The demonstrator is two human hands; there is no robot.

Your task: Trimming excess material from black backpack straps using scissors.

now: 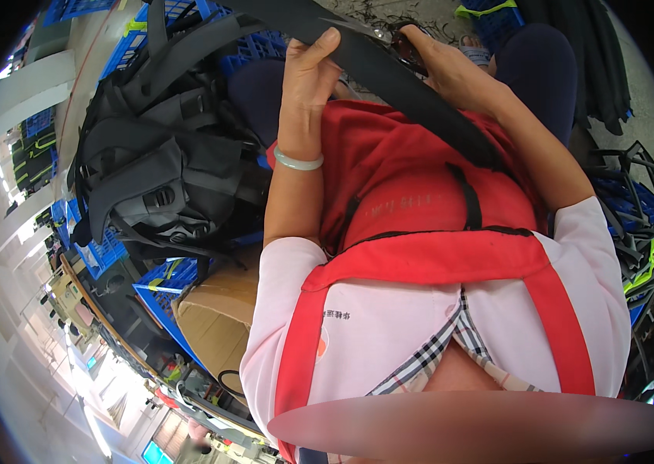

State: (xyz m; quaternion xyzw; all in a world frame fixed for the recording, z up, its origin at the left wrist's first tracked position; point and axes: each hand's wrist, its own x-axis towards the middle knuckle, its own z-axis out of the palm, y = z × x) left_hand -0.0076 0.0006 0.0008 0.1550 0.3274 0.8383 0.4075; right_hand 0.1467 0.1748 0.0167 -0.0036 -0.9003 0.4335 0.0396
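A long, wide black fabric strap (408, 91) runs from the top edge down across my lap onto the red apron (435, 201). My left hand (310, 66), below a pale bangle, is closed on the strap with the thumb on top. At the strap's far edge my right hand (450, 71) is closed around the dark handles of scissors (406, 51). Their shiny metal blades point left toward the strap and are partly hidden by it.
To my left lies a large heap of black and grey bags with straps (168, 170). Beside it are blue plastic crates (110, 251) and an open cardboard box (218, 305). More black strips (644, 216) fill a crate on my right. Dark scraps litter the floor (431, 17) ahead.
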